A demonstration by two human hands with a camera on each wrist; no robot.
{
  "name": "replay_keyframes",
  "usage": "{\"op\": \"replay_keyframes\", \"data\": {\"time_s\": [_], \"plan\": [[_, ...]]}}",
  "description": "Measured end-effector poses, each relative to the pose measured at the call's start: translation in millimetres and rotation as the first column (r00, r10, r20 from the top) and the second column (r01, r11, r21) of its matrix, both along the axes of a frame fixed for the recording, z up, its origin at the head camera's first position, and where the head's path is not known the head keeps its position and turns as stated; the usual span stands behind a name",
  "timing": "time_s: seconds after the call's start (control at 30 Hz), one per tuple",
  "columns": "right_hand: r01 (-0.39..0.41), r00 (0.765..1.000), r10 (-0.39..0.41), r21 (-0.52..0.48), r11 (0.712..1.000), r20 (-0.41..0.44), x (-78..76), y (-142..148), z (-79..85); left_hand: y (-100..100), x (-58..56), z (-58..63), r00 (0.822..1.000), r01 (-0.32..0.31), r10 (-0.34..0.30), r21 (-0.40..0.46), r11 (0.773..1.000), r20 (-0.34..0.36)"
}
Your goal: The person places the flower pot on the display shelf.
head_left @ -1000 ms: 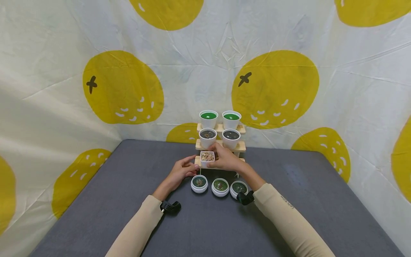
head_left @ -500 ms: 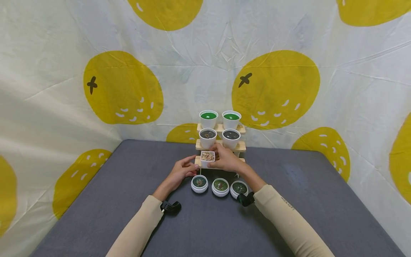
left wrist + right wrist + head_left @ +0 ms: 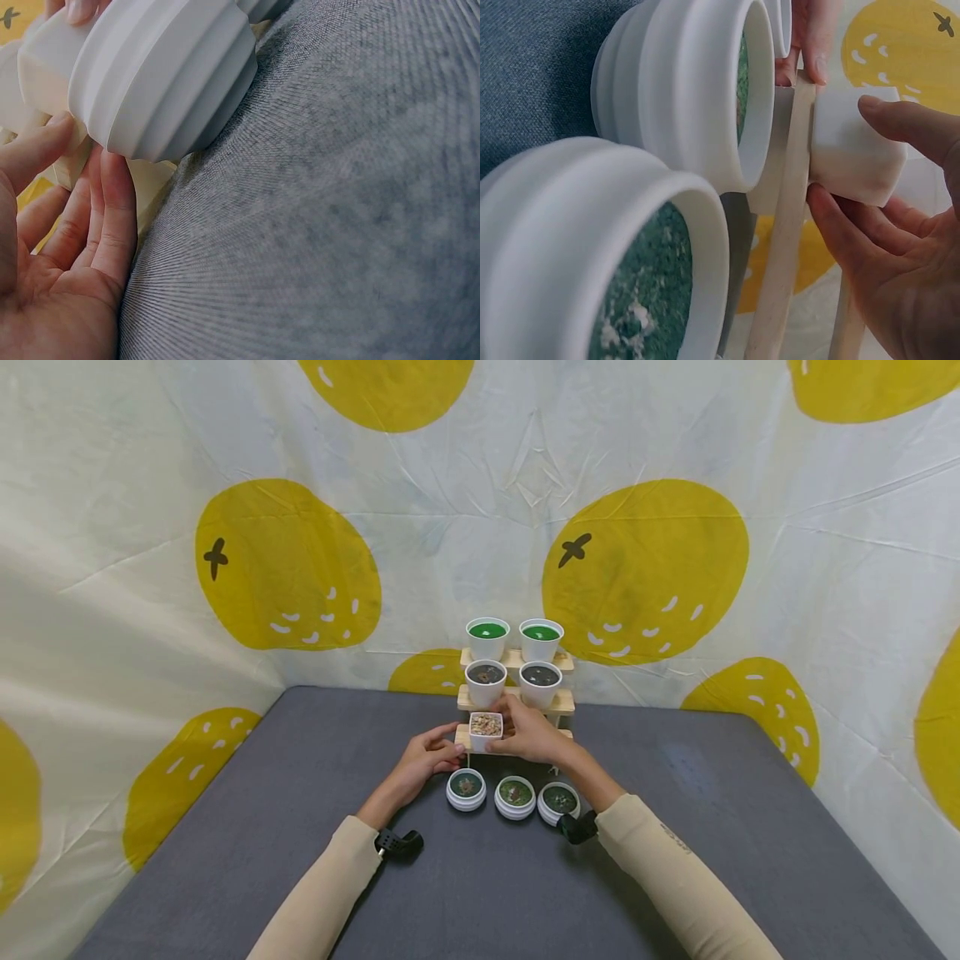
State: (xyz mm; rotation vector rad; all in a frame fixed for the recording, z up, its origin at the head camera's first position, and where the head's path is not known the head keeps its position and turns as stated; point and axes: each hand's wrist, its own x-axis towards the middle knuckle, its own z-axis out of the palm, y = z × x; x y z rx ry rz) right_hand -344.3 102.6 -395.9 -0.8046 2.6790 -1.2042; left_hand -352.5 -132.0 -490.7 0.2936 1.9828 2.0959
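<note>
My right hand (image 3: 531, 731) holds a small square white pot (image 3: 486, 742) filled with tan pebbles, at the left part of the stand's lowest step. In the right wrist view, its thumb and fingers lie on opposite sides of the pot (image 3: 855, 146), which is upright against the step's wooden board (image 3: 787, 217). My left hand (image 3: 420, 762) grips the left end of the three-step wooden stand (image 3: 461, 739), thumb on one side of the board and fingers on the other. Close to that hand in the left wrist view is a ribbed white round pot (image 3: 169, 75).
Three round white pots, left (image 3: 466, 802), middle (image 3: 514, 806) and right (image 3: 551, 810), stand on the grey table (image 3: 480, 893) before the stand. Two grey-filled pots (image 3: 486, 689) occupy the middle step, two green-filled pots (image 3: 487, 647) the top. A fruit-print cloth (image 3: 465, 560) hangs behind.
The square pot and my right hand have shifted very slightly to the right. My left hand has stayed at the stand's end.
</note>
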Motion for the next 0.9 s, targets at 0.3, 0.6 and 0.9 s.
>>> {"op": "replay_keyframes", "data": {"time_s": [0.3,0.6,0.9], "plan": [[-0.029,0.999,0.030,0.020,0.999,-0.027,11.5,13,3.7,0,0.5,-0.8,1.000,-0.016,0.015,-0.022,1.000,-0.018],[0.017,0.999,-0.017,0.014,1.000,-0.027,32.3,33,11.9,0,0.6,-2.5,0.999,-0.014,0.014,-0.015,1.000,-0.030],[-0.026,1.000,0.027,-0.052,0.998,0.013,51.9,59,11.3,0,1.7,-3.6,0.999,-0.021,0.021,-0.005,1.000,-0.037]]}}
